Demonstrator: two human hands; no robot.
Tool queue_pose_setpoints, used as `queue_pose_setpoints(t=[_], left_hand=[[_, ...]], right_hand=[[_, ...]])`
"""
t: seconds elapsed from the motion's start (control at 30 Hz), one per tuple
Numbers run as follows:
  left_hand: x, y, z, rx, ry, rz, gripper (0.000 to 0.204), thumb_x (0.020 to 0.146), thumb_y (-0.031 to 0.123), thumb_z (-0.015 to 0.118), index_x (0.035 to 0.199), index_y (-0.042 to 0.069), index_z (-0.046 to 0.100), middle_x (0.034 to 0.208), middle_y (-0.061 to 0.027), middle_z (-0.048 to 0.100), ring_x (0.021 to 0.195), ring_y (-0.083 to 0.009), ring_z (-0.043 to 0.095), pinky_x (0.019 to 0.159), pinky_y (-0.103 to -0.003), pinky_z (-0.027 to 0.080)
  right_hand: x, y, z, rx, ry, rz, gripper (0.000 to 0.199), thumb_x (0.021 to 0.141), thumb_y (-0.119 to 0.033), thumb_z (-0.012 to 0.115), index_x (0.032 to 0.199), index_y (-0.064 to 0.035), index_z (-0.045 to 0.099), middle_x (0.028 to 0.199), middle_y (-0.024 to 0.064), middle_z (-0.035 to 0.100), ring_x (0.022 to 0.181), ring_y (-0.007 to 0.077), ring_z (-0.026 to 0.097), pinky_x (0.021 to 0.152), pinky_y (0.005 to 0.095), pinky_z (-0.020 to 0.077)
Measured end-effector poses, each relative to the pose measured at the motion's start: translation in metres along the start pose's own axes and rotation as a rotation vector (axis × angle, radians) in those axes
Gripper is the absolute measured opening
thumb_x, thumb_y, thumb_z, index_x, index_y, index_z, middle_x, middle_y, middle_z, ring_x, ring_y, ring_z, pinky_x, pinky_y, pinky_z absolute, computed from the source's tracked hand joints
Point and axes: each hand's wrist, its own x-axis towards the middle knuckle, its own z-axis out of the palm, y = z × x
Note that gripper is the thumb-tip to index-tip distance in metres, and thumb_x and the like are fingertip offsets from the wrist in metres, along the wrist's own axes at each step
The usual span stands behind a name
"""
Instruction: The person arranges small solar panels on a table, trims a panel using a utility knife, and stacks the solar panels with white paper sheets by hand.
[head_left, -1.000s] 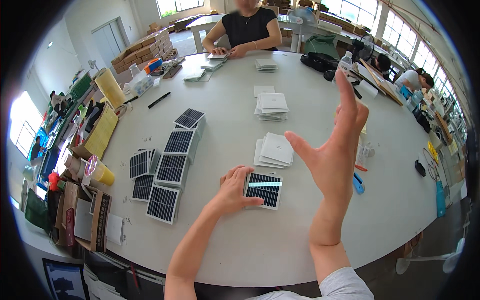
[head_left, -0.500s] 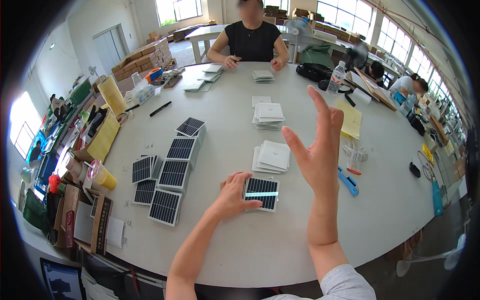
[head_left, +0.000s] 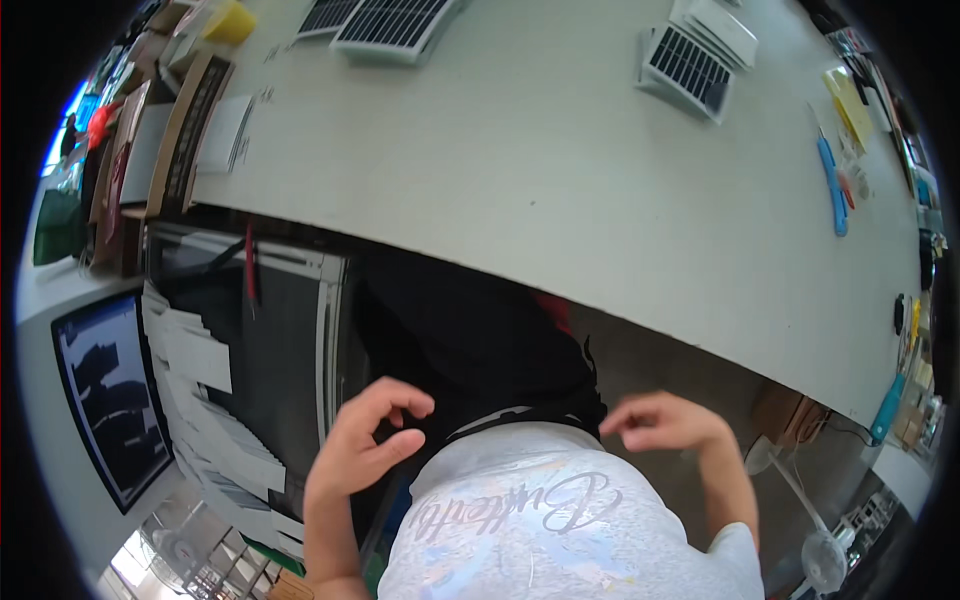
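- Grey worktop (head_left: 560, 170) fills upper frame; solar panel (head_left: 688, 68) upper right, well apart from hands.
- Left hand (head_left: 362, 448), right hand (head_left: 665, 422): fingers loosely curled, empty, at the shirt (head_left: 560, 520).
- Judgement: lift gaze before reaching.

Bright, even daylight fills the picture. The pale table (head_left: 560, 170) looks washed out on top, and it is dark under its edge. The picture curves hard near the black round rim. Both hands look a little soft.
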Motion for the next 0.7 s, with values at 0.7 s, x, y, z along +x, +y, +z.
queue_pose_setpoints(t=[0.7], left_hand=[[0.051, -0.165, -0.047, 0.576, 0.420, 0.233, 0.023, 0.080, 0.008, 0.063, 0.102, 0.002, 0.060, 0.094, -0.0143, 0.064, 0.083, -0.0225, 0.061, 0.070, -0.031, 0.048]], right_hand=[[0.075, 0.128, 0.080, 0.115, 0.762, 0.367, 0.059, 0.093, -0.042, 0.043, 0.138, -0.0040, 0.035, 0.140, 0.0185, 0.038, 0.128, 0.0286, 0.038, 0.108, 0.0362, 0.0261]])
